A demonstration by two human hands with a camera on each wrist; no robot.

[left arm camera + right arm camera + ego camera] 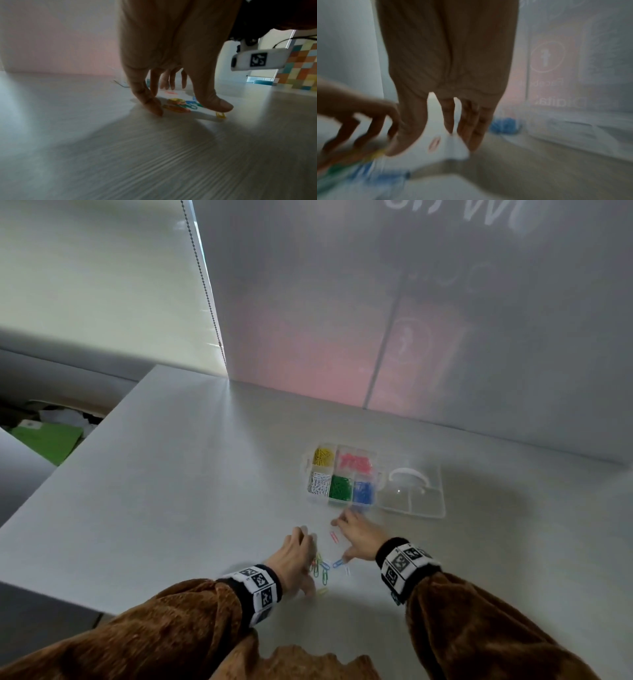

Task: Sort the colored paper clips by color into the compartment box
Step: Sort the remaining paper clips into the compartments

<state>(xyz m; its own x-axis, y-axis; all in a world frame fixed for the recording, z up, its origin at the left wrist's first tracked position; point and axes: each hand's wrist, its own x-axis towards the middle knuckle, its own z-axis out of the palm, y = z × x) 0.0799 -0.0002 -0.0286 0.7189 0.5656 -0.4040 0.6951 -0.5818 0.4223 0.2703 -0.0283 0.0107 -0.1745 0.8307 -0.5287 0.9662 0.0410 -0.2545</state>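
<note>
The clear compartment box (306, 470) stands on the table with yellow, red, white, green and blue clips in separate cells. Nearer me, a small heap of mixed loose paper clips (322, 568) lies between my hands. My left hand (306, 559) stands on spread fingertips around the heap, with its thumb (214, 102) just above a yellow clip (221, 115). It holds nothing. My right hand (342, 539) hovers with straight spread fingers over a lone red clip (434, 144). A blue clip (338, 563) lies by its thumb.
The box's clear lid (414, 491) lies open flat to the right of the cells. A frosted wall panel (445, 337) rises just behind the box. The table's left edge (85, 446) drops away to clutter below.
</note>
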